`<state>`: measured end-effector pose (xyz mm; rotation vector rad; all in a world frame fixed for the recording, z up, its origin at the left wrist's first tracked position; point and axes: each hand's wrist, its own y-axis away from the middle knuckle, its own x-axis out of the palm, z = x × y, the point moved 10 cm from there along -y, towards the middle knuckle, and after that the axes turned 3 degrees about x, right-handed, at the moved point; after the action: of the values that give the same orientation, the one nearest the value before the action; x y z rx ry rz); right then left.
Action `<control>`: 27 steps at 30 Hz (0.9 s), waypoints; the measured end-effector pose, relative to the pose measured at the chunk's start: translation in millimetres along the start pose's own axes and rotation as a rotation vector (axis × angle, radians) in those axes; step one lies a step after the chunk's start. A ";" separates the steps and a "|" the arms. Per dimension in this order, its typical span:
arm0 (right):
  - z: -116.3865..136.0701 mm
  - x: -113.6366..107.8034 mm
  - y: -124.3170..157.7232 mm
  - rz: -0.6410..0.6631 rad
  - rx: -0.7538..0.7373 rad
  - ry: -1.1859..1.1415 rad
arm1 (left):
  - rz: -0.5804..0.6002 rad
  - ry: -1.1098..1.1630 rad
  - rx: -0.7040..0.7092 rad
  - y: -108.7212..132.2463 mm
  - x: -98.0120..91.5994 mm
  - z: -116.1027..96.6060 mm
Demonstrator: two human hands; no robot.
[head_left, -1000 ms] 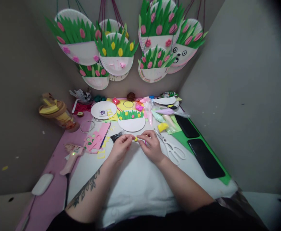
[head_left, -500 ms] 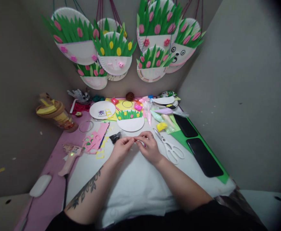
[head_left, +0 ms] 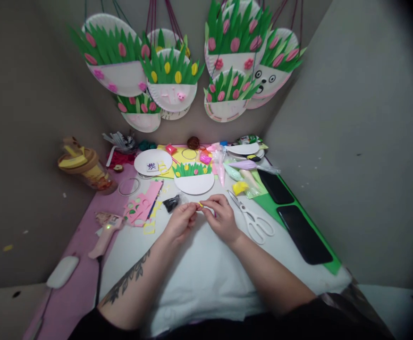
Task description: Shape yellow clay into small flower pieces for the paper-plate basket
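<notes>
Over the white cloth, my left hand [head_left: 181, 222] and my right hand [head_left: 223, 218] meet at the fingertips. Between them shows a small yellow piece [head_left: 201, 205], pinched from both sides and mostly covered, so its shape is unclear. Just beyond my hands lies a white half paper plate [head_left: 194, 184] with green paper grass and yellow and pink flowers along its top. A black bundle in clear wrap [head_left: 171, 203] sits by my left hand. White-handled scissors [head_left: 254, 219] lie open to the right of my right hand.
At left are a pink glue gun [head_left: 106, 236] with a lit green light, pink paper scraps [head_left: 140, 208] and a tall cup [head_left: 86, 170]. Bagged clay-like lumps [head_left: 232, 173] lie behind; two black phones [head_left: 303, 233] rest at right. Decorated plates [head_left: 172, 97] hang above.
The fingers of my left hand have curled in more, and a bit of yellow now shows between the fingertips. The whole view has shifted slightly.
</notes>
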<state>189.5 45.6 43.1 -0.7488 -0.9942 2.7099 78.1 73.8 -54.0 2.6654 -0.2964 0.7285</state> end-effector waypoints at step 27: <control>6.6 -0.1 -1.1 0.003 -0.007 -0.030 | -0.009 -0.234 0.079 5.6 1.2 -7.8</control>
<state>186.1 42.7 48.2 -0.7131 -1.0098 2.7291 74.0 71.6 -45.6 2.8280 -0.3215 0.4334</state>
